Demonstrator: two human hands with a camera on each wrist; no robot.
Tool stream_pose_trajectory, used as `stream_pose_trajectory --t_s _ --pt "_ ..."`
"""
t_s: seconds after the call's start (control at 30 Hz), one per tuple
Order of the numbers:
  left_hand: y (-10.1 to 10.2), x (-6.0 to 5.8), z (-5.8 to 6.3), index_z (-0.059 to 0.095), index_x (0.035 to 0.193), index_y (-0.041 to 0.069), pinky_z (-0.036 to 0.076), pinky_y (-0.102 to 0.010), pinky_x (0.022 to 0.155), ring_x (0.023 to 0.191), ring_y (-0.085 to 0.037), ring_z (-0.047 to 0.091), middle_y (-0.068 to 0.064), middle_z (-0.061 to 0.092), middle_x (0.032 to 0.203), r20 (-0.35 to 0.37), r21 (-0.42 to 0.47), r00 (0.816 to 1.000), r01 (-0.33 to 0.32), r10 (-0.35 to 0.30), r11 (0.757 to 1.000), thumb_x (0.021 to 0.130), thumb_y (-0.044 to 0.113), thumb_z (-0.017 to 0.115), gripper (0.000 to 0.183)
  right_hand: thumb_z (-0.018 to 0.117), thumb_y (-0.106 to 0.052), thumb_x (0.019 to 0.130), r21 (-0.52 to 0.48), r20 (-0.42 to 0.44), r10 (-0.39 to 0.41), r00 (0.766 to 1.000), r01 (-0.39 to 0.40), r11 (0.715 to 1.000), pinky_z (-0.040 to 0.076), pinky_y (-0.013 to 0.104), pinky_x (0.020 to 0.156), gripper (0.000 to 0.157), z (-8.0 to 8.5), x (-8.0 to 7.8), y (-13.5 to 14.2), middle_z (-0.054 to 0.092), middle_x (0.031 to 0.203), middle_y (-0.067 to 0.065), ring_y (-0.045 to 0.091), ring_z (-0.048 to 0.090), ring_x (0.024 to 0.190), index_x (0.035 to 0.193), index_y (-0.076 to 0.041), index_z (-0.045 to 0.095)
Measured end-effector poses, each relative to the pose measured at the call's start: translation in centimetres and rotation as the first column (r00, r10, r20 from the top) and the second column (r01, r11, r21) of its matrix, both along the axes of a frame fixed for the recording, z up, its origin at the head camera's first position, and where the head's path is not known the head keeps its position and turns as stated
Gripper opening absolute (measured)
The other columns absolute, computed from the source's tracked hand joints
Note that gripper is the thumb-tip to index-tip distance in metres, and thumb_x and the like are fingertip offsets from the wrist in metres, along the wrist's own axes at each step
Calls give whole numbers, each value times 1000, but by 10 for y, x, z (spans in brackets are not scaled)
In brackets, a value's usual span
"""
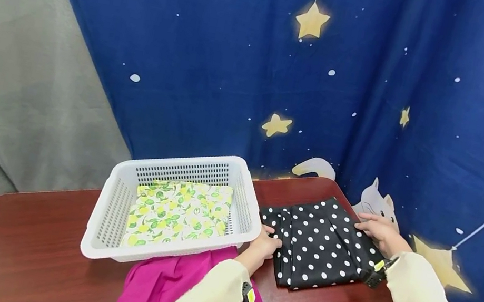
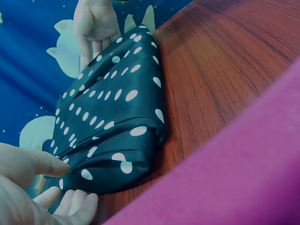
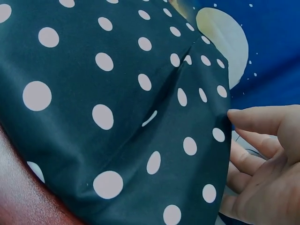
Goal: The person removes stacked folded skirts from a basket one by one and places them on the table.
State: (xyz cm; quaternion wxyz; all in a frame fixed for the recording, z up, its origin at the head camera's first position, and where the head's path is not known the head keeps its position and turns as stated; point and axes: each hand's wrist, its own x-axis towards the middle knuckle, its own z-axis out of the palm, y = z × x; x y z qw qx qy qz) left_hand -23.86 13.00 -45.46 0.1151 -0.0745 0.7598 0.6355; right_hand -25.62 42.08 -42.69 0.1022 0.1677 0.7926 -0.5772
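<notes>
Far left: plain grey fabric curtain (image 1: 47, 49), hanging behind reddish-brown wood-grain tabletop (image 1: 30, 238). Centre-left: white rectangular plastic basket (image 1: 177, 251) with slotted walls, standing on tabletop; inside, lying flat, folded white cloth with yellow-and-green lemon print (image 1: 181, 210). Just nearer: bright magenta cloth (image 1: 157, 281), partly covered by cream sleeve (image 1: 203, 297) of left arm. Right of basket: left hand (image 1: 263, 245), at left edge of folded black cloth with white polka dots (image 1: 322, 247); loosely open, touching the folds, not clenched. Black cloth lying flat on right side of tabletop, layers stacked at left end, slanting crease toward right. At its right edge: right hand (image 1: 382, 234), relaxed and open, fingertip against fabric. Behind, centre to right: deep-blue curtain (image 1: 216, 72) printed with yellow stars and white dots.
</notes>
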Motion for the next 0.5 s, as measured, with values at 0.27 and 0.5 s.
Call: stream_pose_trajectory --t_s 0.27,0.5 --pt "-6 7 7 52 102 -3 51 -33 64 74 -20 55 -11 53 87 -48 -14 998 42 -43 999 74 -4 58 29 55 -10 88 32 -34 61 998 -60 998 42 36 81 66 14 3 4 66 101 4 2 58 85 141 6 19" --pt "-4 16 15 54 97 -1 43 -20 48 51 -11 46 -3 49 77 -66 -8 995 73 -73 997 70 -5 57 28 54 -12 90 24 -90 92 992 -91 996 39 46 93 66 31 3 0 65 103 2 3 59 89 142 6 17"
